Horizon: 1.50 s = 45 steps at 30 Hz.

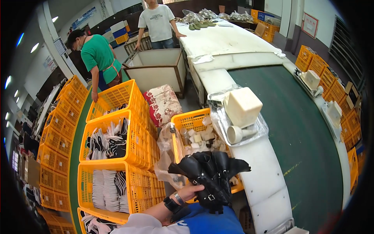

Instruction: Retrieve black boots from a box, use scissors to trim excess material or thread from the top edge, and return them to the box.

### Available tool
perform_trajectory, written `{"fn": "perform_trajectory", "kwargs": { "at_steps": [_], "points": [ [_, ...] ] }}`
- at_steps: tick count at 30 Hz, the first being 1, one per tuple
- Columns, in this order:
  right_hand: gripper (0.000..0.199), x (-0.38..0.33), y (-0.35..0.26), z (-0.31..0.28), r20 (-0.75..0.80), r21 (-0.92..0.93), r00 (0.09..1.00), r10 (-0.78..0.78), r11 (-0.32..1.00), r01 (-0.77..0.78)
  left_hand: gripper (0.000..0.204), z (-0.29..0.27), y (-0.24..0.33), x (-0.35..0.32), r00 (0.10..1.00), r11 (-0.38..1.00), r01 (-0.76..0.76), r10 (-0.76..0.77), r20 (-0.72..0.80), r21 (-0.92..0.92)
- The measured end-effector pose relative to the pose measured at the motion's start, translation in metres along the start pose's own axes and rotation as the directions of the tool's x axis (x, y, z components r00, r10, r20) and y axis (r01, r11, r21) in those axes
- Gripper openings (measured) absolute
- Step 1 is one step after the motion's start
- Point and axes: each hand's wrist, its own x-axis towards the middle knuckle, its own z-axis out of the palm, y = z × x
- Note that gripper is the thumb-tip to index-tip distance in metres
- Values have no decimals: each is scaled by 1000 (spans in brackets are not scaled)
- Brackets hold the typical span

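Note:
My left hand (191, 192) comes in from the lower middle with a watch and a bracelet at the wrist. Its fingers are closed on the near left side of a bunch of black leather shoe uppers (212, 175). The uppers have straps and small metal buckles, and their flaps spread out to both sides. They are held up in front of my blue apron (206, 222), above a yellow crate (191, 119) with white pieces inside. I cannot see my right hand; the bunch may cover it.
Yellow crates (103, 167) of striped soles stand at the left. At the right, a white bench edge (261, 171) borders a green conveyor belt (292, 117) and carries a cream container (243, 107) on a tray. Two people (99, 54) stand near a large bin (159, 72).

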Motion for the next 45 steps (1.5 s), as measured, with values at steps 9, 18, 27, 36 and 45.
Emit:
{"fn": "perform_trajectory", "kwargs": {
  "at_steps": [9, 18, 27, 36, 45],
  "points": [
    [17, 36, 28, -12, -67, 36, 986, -155, 987, 158, 54, -19, 31, -41, 951, 979, -200, 205, -230, 48],
    [20, 56, 41, -23, -96, 62, 969, -226, 971, 233, 54, -19, 47, -43, 896, 920, -385, 356, -266, -65],
    [19, 19, 74, 50, 2, -9, 996, -84, 996, 84, 56, -29, 52, -8, 956, 953, -279, 287, 59, -119],
    [55, -5, -31, -107, 206, 120, 914, 350, 918, -379, 53, -9, 34, 66, 835, 989, 0, 82, 544, -149],
    [70, -15, -111, -134, -409, 743, 906, 107, 615, 263, 35, 21, -6, 71, 895, 792, -179, -115, 431, 583]
  ]
}}
